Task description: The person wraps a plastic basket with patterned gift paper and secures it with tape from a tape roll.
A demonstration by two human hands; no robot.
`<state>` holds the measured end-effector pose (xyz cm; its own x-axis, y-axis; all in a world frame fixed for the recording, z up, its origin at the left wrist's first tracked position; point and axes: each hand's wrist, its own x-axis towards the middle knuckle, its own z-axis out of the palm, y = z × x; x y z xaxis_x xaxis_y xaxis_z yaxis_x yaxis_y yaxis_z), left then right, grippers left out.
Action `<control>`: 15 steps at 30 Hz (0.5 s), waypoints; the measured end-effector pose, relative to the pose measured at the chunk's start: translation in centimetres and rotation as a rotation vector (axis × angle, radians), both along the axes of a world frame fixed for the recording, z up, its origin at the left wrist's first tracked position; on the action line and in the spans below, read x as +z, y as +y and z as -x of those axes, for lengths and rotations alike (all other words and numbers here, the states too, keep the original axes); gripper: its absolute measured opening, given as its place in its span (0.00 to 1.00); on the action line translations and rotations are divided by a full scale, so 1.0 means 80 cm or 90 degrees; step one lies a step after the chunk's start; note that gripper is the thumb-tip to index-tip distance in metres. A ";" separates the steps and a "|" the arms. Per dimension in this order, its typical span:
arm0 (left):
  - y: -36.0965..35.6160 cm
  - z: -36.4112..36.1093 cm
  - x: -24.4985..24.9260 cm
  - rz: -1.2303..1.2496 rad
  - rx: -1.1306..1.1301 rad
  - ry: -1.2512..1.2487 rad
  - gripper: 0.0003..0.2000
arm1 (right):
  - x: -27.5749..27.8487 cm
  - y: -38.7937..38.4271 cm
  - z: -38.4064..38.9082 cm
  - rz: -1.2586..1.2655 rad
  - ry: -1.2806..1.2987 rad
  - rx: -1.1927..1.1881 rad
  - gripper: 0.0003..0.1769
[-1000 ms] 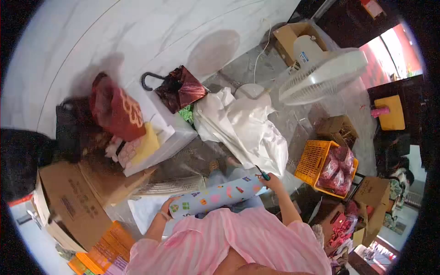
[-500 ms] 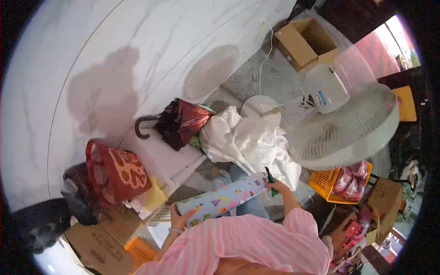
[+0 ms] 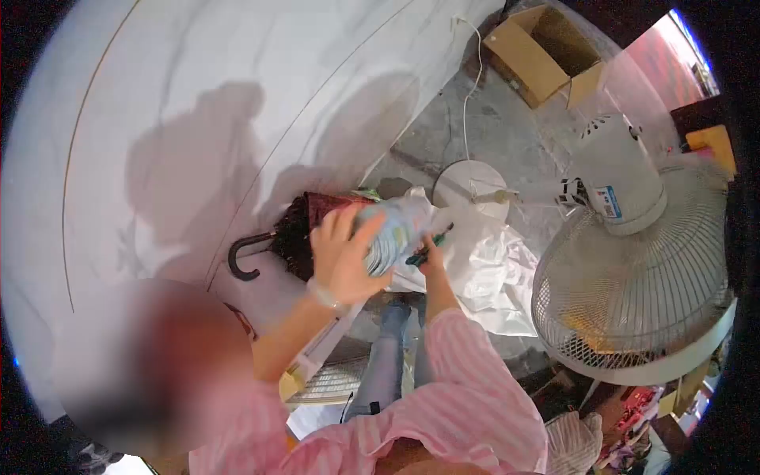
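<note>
A light-blue roll with a colourful print (image 3: 394,231) is lifted in front of me, blurred by motion, one end toward the camera. My left hand (image 3: 344,255), a band round its wrist, is curled over that near end. At the roll's right side, my right hand (image 3: 432,256) is closed round green-handled scissors (image 3: 419,256), their dark tip pointing up and right. White shiny sheeting (image 3: 495,273) lies crumpled on the floor beyond. Behind the roll is a dark red umbrella (image 3: 294,237) with a black hooked handle, partly covered by my left hand.
A standing fan (image 3: 633,277) leans in on the right, its round base (image 3: 471,190) on the floor with a white cord. An open cardboard box (image 3: 538,59) stands at the back. A marble-patterned wall (image 3: 198,63) runs along the left. Something blurred and reddish (image 3: 194,344) is close at lower left.
Both hands have raised the roll up and away from my lap, turning its end toward the camera. The scissors stay in my right hand. The view has shifted, bringing the fan lower.
</note>
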<state>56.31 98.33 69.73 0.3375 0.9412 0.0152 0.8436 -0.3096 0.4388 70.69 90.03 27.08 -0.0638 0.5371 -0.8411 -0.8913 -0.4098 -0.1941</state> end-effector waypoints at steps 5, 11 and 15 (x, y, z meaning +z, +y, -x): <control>0.088 -0.032 -0.133 0.034 -0.178 0.225 0.34 | 0.076 -0.034 0.010 -0.162 -0.142 0.194 0.33; 0.194 -0.018 -0.381 0.024 -0.197 0.283 0.37 | 0.173 -0.175 -0.067 -0.182 -0.180 0.414 0.42; 0.253 0.015 -0.480 0.085 -0.168 0.282 0.35 | 0.151 -0.238 -0.104 -0.149 -0.229 0.433 0.43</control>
